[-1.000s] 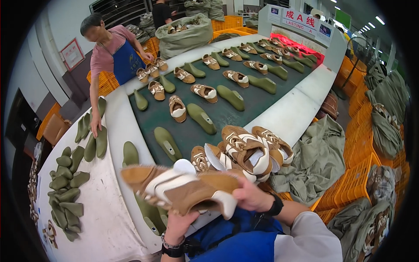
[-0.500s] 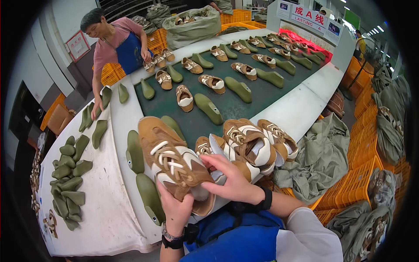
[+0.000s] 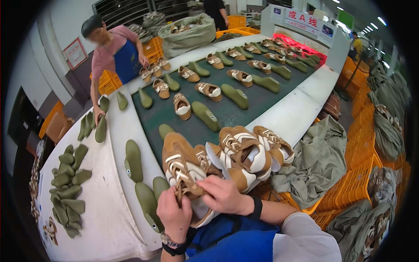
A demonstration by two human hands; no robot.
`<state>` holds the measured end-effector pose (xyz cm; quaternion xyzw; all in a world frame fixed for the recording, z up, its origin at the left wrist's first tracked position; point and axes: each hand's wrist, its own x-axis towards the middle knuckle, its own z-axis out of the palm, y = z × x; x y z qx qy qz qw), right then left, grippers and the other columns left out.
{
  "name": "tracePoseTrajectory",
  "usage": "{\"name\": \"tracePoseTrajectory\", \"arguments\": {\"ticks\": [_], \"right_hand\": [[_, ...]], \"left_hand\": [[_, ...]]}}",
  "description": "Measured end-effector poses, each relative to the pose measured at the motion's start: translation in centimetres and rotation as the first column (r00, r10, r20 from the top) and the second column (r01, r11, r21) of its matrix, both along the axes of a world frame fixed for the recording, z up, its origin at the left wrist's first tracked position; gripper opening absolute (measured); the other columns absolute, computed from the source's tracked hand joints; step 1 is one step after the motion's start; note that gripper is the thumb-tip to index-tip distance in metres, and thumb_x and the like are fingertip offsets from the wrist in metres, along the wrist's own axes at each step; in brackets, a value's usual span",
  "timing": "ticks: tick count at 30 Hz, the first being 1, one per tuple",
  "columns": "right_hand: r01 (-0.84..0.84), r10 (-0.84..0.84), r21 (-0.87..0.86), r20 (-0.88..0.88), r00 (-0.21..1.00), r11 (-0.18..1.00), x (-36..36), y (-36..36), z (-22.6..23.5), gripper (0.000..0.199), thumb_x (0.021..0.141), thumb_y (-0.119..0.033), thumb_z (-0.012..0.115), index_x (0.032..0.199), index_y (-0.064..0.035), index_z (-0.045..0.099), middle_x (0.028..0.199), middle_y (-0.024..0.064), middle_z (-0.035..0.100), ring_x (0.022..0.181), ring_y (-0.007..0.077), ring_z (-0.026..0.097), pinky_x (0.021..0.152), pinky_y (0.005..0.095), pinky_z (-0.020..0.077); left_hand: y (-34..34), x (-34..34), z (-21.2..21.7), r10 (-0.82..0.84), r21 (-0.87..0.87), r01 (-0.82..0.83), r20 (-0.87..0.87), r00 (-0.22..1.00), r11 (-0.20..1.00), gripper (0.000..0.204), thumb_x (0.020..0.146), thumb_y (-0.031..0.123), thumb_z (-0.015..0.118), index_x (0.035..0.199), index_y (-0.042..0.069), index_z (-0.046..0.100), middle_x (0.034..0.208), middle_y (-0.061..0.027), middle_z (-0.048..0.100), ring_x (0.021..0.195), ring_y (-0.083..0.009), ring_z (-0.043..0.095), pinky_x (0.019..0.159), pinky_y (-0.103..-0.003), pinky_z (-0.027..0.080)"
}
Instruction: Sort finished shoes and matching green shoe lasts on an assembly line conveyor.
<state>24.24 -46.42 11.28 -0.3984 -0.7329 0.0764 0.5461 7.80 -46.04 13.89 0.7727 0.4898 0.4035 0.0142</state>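
A brown suede sneaker (image 3: 178,150) with cream laces and trim is tilted in front of me, its toe pointing away and its opening towards me. My left hand (image 3: 174,213) is closed at the near left of the opening, fingers pinching the upper's edge by the laces. My right hand (image 3: 223,194) is closed on the other side, fingertips pinching the tongue area. Between the hands part of the collar is hidden. Just right of it lie several similar sneakers (image 3: 245,150) in a pile. Green shoe lasts (image 3: 147,203) lie to the left.
A dark green conveyor (image 3: 174,124) carries rows of sneakers and lasts. More lasts (image 3: 67,187) are heaped on the white side table (image 3: 107,187). Across from me a co-worker (image 3: 114,56) handles a last. Grey-green cloth (image 3: 312,161) and orange crates (image 3: 349,183) stand to my right.
The sneaker has come down and slightly right. My hands have shifted from holding its sides to pinching around its opening and laces. The co-worker's hand has moved onto a different last.
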Motion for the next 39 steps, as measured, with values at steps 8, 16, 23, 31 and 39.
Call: {"name": "tracePoseTrajectory", "arguments": {"ticks": [8, 16, 23, 31, 39], "right_hand": [[0.090, -0.089, -0.001, 0.091, 0.992, 0.996, 0.0, -0.6, 1.3, 0.042, 0.074, -0.018, 0.069, 0.113, -0.0058, 0.059, 0.076, 0.0063, 0.057, 0.064, 0.0224, 0.060, 0.055, 0.0317, 0.0486], [-0.100, 0.093, 0.075, 0.099, 0.991, 0.992, 0.8, -0.9, 1.2, 0.032, 0.071, -0.005, 0.066, 0.102, -0.0071, 0.063, 0.068, 0.0041, 0.053, 0.057, 0.0210, 0.056, 0.049, 0.0316, 0.0447], [-0.087, 0.078, 0.043, 0.182, 0.980, 0.995, 0.7, -1.5, 1.2, 0.034, 0.071, -0.006, 0.063, 0.103, -0.0144, 0.066, 0.072, 0.0042, 0.050, 0.058, 0.0207, 0.055, 0.048, 0.0309, 0.0437], [-0.195, 0.199, -0.039, 0.184, 0.963, 0.980, 0.7, -1.5, 0.7, 0.036, 0.073, -0.004, 0.058, 0.106, -0.0161, 0.062, 0.081, 0.0065, 0.050, 0.069, 0.0250, 0.058, 0.052, 0.0345, 0.0463], [-0.338, 0.345, -0.086, 0.076, 0.936, 0.937, 1.0, -1.7, 0.4, 0.017, 0.077, -0.004, 0.057, 0.092, -0.0113, 0.058, 0.080, 0.0098, 0.048, 0.067, 0.0303, 0.055, 0.053, 0.0386, 0.0434]], "left_hand": [[-1.5, 0.6, 0.3, -0.078, 0.017, 0.080, -0.090, 0.993, 0.997, 0.023, 0.074, -0.002, 0.060, 0.097, -0.002, 0.057, 0.074, -0.0149, 0.055, 0.065, -0.0313, 0.056, 0.058, -0.039, 0.045], [-1.6, -0.3, -0.3, -0.199, 0.058, 0.190, 0.211, 0.957, 0.980, 0.037, 0.070, -0.004, 0.057, 0.107, -0.001, 0.060, 0.070, -0.0137, 0.059, 0.058, -0.0304, 0.057, 0.055, -0.037, 0.046], [-2.8, -0.1, 2.1, -0.186, 0.007, 0.185, 0.036, 0.982, 0.983, 0.015, 0.082, 0.000, 0.059, 0.096, 0.003, 0.065, 0.080, -0.0132, 0.064, 0.069, -0.0289, 0.061, 0.065, -0.036, 0.048], [-2.9, -0.2, 2.2, -0.267, 0.004, 0.268, 0.119, 0.956, 0.963, 0.021, 0.082, -0.004, 0.057, 0.102, -0.001, 0.064, 0.077, -0.0173, 0.061, 0.067, -0.0325, 0.059, 0.062, -0.039, 0.048], [-3.2, -1.1, 3.1, -0.368, -0.182, 0.383, 0.111, 0.923, 0.906, 0.022, 0.080, -0.003, 0.057, 0.100, -0.001, 0.064, 0.081, -0.0187, 0.063, 0.072, -0.0316, 0.062, 0.067, -0.037, 0.050]]}}
